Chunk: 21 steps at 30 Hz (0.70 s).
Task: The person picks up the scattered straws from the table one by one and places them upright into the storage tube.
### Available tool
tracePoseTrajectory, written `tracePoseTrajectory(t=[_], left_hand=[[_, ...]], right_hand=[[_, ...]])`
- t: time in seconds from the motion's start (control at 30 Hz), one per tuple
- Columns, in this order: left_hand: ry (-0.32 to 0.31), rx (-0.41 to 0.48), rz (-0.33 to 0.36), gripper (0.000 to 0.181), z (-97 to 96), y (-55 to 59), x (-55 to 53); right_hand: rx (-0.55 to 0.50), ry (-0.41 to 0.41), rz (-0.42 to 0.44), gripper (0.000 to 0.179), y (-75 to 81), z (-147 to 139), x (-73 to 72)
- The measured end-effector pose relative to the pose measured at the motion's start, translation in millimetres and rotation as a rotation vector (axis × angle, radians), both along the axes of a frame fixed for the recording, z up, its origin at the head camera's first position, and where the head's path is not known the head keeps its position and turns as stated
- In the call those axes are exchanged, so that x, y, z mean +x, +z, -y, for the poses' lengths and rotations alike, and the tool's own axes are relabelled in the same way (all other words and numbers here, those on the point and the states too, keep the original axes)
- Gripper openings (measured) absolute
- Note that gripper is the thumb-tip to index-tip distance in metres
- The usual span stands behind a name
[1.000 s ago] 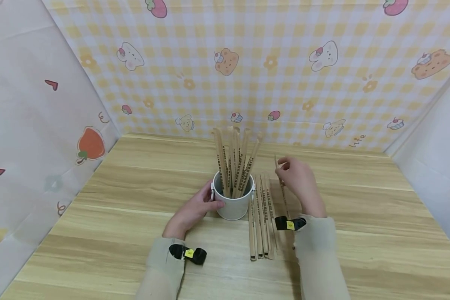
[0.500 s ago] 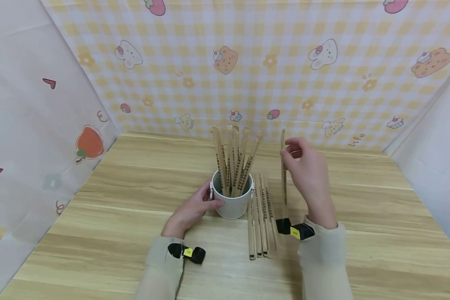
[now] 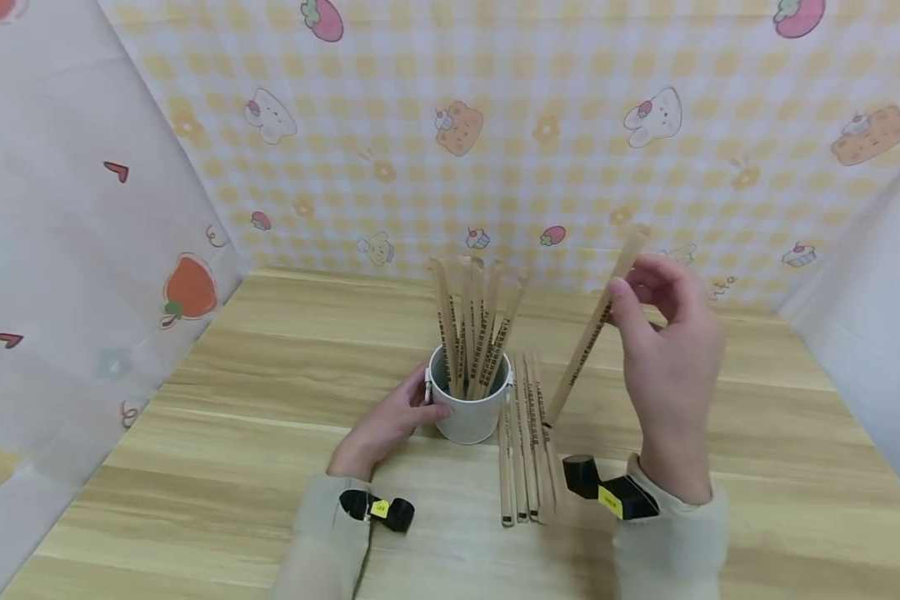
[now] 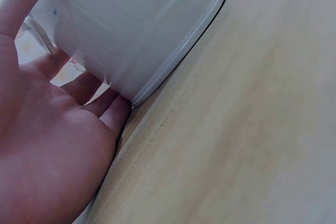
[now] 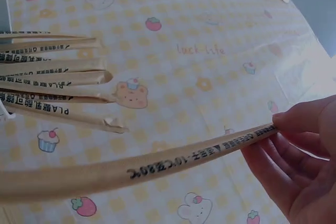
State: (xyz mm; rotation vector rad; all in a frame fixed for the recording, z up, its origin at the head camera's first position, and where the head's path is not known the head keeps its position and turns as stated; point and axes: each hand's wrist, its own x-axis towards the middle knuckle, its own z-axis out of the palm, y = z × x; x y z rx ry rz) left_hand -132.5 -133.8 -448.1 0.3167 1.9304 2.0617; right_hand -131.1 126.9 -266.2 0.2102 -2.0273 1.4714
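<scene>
A small white bucket [image 3: 468, 422] stands upright on the table, with several paper-wrapped straws [image 3: 483, 333] leaning in it. My left hand [image 3: 388, 423] holds the bucket from its left side, thumb across the front. In the left wrist view, its fingers go behind the bucket [image 4: 121, 30] by the base. To the right, my right hand [image 3: 675, 358] pinches one paper-wrapped straw [image 3: 591, 343] near its upper end, tilted with the lower end toward the bucket. Printed lettering shows along this straw [image 5: 173, 165] in the right wrist view. The held straw's lower end overlaps the row of straws on the table.
Several more wrapped straws [image 3: 521, 475] lie side by side just right of the bucket, pointing toward the person. A yellow checked cloth [image 3: 390, 200] with cartoon prints hangs behind the wood-grain table [image 3: 270, 400]. White cloth [image 3: 67, 275] hangs at the left side.
My right hand has lifted the straw up off the table's right part and moved right and nearer, tilting its lower end leftward. The left hand and bucket have stayed in place.
</scene>
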Motion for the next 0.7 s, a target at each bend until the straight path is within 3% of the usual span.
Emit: tracePoseTrajectory(t=[0.37,0.5,0.7], left_hand=[[-0.030,0.029,-0.006,0.080,-2.3,-1.4,0.3],[-0.034,0.034,-0.014,0.081,-2.3,-0.2,0.1],[-0.022,0.026,-0.014,0.080,0.4,-0.2,-0.6]], right_hand=[[-0.497,0.145,-0.258,0.028,10.8,3.1,11.7],[-0.531,0.155,-0.290,0.028,15.5,10.1,14.4],[-0.490,0.186,-0.297,0.025,13.3,20.4,10.4]])
